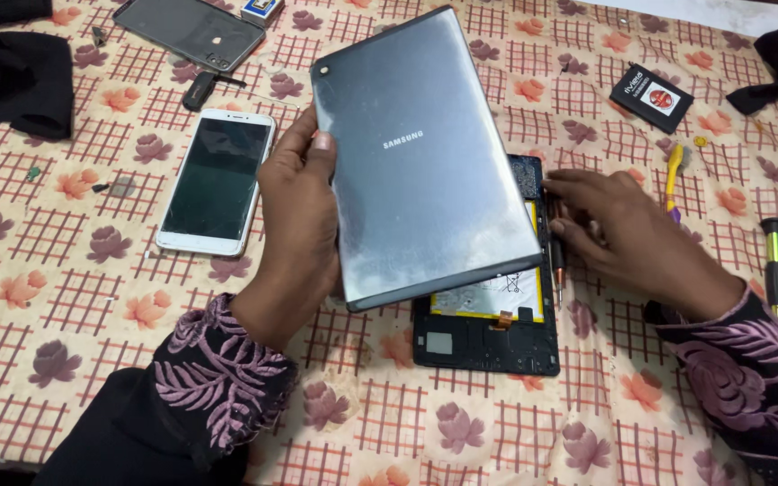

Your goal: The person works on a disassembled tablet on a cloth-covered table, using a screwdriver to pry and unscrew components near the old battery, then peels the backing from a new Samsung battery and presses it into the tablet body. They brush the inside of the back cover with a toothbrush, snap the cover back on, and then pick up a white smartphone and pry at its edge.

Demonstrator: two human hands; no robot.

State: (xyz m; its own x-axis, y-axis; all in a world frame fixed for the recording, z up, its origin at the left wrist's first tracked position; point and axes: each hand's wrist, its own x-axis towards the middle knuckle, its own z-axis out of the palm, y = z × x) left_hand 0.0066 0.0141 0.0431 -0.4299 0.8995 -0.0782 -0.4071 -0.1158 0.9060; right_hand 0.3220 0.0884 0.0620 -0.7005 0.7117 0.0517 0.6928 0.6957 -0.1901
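My left hand (294,225) grips the left edge of a grey metal tablet back cover (420,153) and holds it tilted above the opened tablet. The opened tablet body (488,337) lies flat on the cloth, with its black frame and yellow-edged battery showing below the cover. My right hand (628,234) rests on the right edge of the tablet body, fingers lying on a small screwdriver (556,261) with an orange tip. The upper part of the tablet body is hidden by the lifted cover.
A white phone (216,180) lies face up to the left. A dark phone back (193,31) sits at the top left. A black box (650,97), a yellow tool (673,171) and a green-handled screwdriver (774,265) lie to the right. Floral cloth (65,297) covers the surface.
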